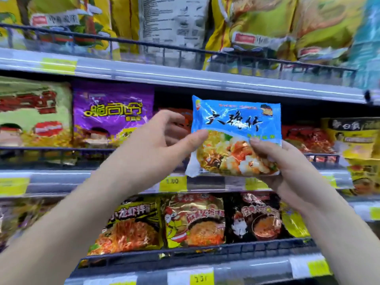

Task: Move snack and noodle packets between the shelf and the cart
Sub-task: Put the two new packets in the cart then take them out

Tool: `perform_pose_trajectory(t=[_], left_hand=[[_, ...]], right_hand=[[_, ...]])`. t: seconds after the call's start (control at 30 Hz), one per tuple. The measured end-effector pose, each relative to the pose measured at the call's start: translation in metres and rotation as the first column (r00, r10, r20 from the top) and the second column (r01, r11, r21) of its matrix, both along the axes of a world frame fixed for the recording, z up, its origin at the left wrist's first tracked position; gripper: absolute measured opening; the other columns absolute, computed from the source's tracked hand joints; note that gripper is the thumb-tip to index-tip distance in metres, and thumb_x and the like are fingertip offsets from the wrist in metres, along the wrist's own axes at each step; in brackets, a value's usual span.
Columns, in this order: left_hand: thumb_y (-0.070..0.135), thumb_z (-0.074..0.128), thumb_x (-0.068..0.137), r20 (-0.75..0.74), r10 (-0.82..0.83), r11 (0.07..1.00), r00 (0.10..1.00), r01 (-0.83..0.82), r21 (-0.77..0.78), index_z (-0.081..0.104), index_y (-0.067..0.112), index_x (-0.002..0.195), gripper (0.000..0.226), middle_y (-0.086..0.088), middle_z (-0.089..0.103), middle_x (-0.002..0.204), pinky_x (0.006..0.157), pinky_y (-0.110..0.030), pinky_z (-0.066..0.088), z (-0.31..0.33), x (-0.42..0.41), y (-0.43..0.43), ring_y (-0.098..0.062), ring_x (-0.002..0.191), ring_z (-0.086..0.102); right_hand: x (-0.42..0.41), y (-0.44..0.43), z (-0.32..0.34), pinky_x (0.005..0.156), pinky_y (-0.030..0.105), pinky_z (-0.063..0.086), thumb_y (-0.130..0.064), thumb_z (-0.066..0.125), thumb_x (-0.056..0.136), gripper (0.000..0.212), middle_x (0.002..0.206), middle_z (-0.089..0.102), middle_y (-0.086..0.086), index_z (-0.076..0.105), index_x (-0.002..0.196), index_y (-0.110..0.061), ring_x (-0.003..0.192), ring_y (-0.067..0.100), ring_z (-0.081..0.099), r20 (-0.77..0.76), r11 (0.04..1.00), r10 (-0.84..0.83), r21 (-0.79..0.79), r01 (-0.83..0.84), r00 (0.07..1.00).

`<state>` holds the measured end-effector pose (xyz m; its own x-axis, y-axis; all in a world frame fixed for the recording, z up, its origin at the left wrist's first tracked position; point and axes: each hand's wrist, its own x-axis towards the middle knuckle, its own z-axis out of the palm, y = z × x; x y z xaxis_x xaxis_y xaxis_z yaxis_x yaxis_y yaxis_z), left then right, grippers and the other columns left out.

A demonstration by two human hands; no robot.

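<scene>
A blue noodle packet [236,128] with black lettering and a seafood noodle picture is held upright in front of the middle shelf [205,183]. My left hand [158,140] pinches its left edge with the thumb on the front and the fingers behind. My right hand [287,167] grips its lower right corner, thumb on the front. Behind the packet, the shelf row shows a gap with an orange packet [183,118] partly hidden. No cart is in view.
A purple packet [113,114] and a green one [35,112] stand to the left on the same shelf, red [306,138] and yellow packets [353,136] to the right. Yellow bags fill the top shelf [185,77]. Spicy noodle packets [193,221] line the lower shelf behind a dark wire rail [185,251].
</scene>
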<state>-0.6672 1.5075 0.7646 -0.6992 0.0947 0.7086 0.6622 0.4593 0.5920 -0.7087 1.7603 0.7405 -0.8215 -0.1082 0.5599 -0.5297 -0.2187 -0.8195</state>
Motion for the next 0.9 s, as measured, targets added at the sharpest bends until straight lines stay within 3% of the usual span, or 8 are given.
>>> perform_pose_trajectory(t=[0.1,0.17,0.3,0.47,0.6,0.67,0.73,0.9], left_hand=[[0.082,0.076,0.060,0.079,-0.007,1.000,0.997,0.006,0.009,0.058,0.031,0.126,0.086,0.014,0.078,0.102,0.062,-0.020,0.052,0.010,-0.021,0.031,0.008,0.065,0.067],[0.066,0.079,0.067,0.094,-0.040,0.999,0.995,0.037,0.040,0.058,0.023,0.130,0.079,0.011,0.079,0.098,0.055,-0.015,0.048,0.015,-0.037,0.045,0.008,0.068,0.068],[0.054,0.079,0.082,0.126,0.012,1.000,0.992,-0.012,0.002,0.057,0.017,0.135,0.069,0.008,0.080,0.100,0.073,-0.030,0.055,0.034,-0.061,0.065,-0.006,0.091,0.073],[0.047,0.083,0.083,0.105,0.059,0.997,0.993,-0.052,-0.064,0.057,0.013,0.131,0.064,-0.001,0.075,0.109,0.095,-0.047,0.058,0.052,-0.090,0.088,-0.020,0.103,0.073],[0.049,0.084,0.079,0.003,0.222,0.965,0.975,-0.219,-0.146,0.054,0.014,0.135,0.072,0.003,0.068,0.104,0.092,-0.037,0.054,0.056,-0.104,0.103,-0.021,0.102,0.068],[0.052,0.083,0.079,-0.043,0.305,0.925,0.951,-0.307,-0.226,0.056,0.017,0.131,0.069,0.005,0.069,0.101,0.084,-0.030,0.049,0.055,-0.110,0.109,-0.019,0.099,0.067],[0.052,0.083,0.078,-0.043,0.353,0.894,0.935,-0.350,-0.280,0.058,0.017,0.125,0.064,0.001,0.073,0.106,0.087,-0.032,0.053,0.051,-0.115,0.113,-0.020,0.099,0.069],[0.052,0.084,0.077,-0.118,0.474,0.810,0.873,-0.485,-0.330,0.062,0.011,0.121,0.064,-0.006,0.073,0.106,0.089,-0.041,0.056,0.042,-0.122,0.122,-0.025,0.098,0.068]], right_hand=[[-0.011,0.018,0.007,0.059,0.024,0.060,-0.043,0.086,0.062,0.029,0.087,0.080,-0.001,0.084,0.084,-0.025,0.070,0.008,0.076,0.016,1.000,0.014,0.020,-0.015,1.000],[-0.019,0.028,0.013,0.059,0.024,0.062,-0.041,0.083,0.065,0.026,0.083,0.079,-0.001,0.083,0.082,-0.021,0.067,0.008,0.074,0.053,0.999,-0.012,0.039,0.010,0.999],[-0.036,0.048,0.027,0.052,0.025,0.059,-0.024,0.073,0.092,0.010,0.076,0.078,-0.003,0.074,0.088,-0.015,0.061,0.008,0.073,0.097,0.993,-0.113,0.035,0.110,0.989],[-0.058,0.071,0.044,0.056,0.024,0.058,-0.024,0.072,0.092,0.010,0.075,0.078,-0.006,0.073,0.083,-0.020,0.062,0.009,0.072,-0.032,0.925,-0.351,0.145,0.351,0.936],[-0.081,0.088,0.057,0.076,0.033,0.058,-0.043,0.077,0.078,0.025,0.090,0.081,-0.012,0.077,0.099,-0.028,0.083,0.010,0.075,-0.249,0.804,-0.481,0.259,0.536,0.841],[-0.093,0.097,0.058,0.080,0.031,0.058,-0.041,0.080,0.083,0.014,0.089,0.080,-0.018,0.076,0.094,-0.032,0.086,0.005,0.075,-0.284,0.770,-0.474,0.325,0.549,0.833],[-0.106,0.105,0.056,0.086,0.028,0.057,-0.041,0.080,0.086,0.009,0.087,0.079,-0.022,0.076,0.090,-0.034,0.086,-0.001,0.074,-0.316,0.715,-0.473,0.408,0.567,0.823],[-0.121,0.111,0.059,0.083,0.026,0.048,-0.048,0.078,0.087,0.037,0.109,0.078,-0.011,0.076,0.118,-0.028,0.102,0.012,0.071,-0.487,0.510,-0.469,0.532,0.676,0.737]])
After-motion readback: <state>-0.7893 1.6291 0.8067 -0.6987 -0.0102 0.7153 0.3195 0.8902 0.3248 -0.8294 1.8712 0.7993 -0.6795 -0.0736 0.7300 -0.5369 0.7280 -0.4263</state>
